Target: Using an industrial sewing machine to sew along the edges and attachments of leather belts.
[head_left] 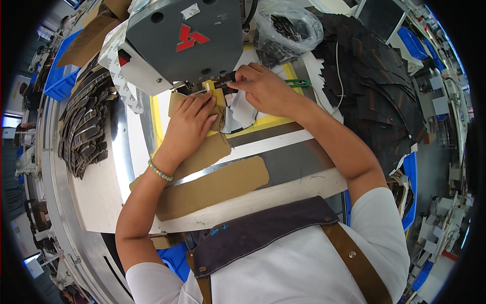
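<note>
The grey sewing machine head (187,38) stands over the work spot, its needle area partly hidden. My left hand (190,121) lies with fingers stretched out on a tan piece (218,121) just below the machine. Beside it, my right hand (263,91) is closed, thumb and index finger pinching the end of a small dark strip (226,81) close under the machine head. Below the right hand lies a white-grey sheet (241,110). Yellow edging (266,121) frames the sewing area. A green tool-like piece (297,82) lies to the right of my right wrist.
Brown cardboard-like pieces (215,187) lie at the table's front. Stacked dark strips (86,121) sit at left, and a large pile of black cut pieces (372,81) at right. A clear plastic bag (288,28) of dark parts stands behind. A blue bin (61,71) is farther left.
</note>
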The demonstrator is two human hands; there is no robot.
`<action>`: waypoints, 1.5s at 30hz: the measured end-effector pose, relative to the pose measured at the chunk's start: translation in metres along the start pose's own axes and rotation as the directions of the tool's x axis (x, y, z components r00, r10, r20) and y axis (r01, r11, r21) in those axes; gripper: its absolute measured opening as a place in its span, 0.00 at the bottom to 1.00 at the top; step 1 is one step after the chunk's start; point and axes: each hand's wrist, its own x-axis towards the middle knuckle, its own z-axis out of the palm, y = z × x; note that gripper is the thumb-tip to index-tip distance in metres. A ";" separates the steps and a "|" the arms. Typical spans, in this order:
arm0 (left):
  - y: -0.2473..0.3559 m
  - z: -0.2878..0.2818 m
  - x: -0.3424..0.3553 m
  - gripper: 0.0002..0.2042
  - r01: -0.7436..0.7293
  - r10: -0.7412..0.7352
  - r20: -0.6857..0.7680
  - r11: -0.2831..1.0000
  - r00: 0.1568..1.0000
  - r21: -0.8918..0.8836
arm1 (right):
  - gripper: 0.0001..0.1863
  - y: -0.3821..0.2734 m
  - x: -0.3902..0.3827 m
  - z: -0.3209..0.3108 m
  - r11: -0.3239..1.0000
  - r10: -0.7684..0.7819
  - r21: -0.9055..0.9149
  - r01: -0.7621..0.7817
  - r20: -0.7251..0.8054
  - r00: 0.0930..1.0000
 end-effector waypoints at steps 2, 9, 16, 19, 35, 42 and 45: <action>0.001 -0.005 0.002 0.21 0.005 -0.005 0.022 1.000 1.000 -0.005 | 0.20 0.000 0.000 0.000 1.000 0.004 -0.010 -0.004 -0.002 1.000; -0.012 -0.027 0.009 0.16 0.054 -0.054 0.023 0.998 0.998 -0.022 | 0.20 -0.001 0.002 -0.004 0.999 -0.008 -0.036 0.008 -0.003 1.000; -0.019 -0.043 0.020 0.15 0.455 -0.453 0.060 0.863 0.889 -0.219 | 0.19 -0.002 -0.001 -0.002 1.000 -0.014 -0.024 0.014 0.010 1.000; -0.024 -0.042 0.020 0.16 0.503 -0.506 0.049 0.833 0.861 -0.229 | 0.19 -0.004 -0.002 -0.001 1.000 -0.006 -0.016 0.006 0.011 1.000; -0.047 -0.024 0.026 0.17 0.473 -0.479 0.052 0.836 0.876 -0.277 | 0.07 -0.001 0.011 -0.003 0.999 -0.038 -0.011 0.037 -0.086 0.996; -0.040 -0.025 0.025 0.16 0.485 -0.485 0.081 0.820 0.871 -0.302 | 0.16 -0.007 0.004 -0.009 0.993 -0.058 -0.105 0.054 -0.037 0.998; -0.040 -0.027 0.024 0.15 0.436 -0.438 0.061 0.852 0.897 -0.289 | 0.16 -0.009 0.004 -0.009 0.994 -0.040 -0.100 0.041 0.008 0.999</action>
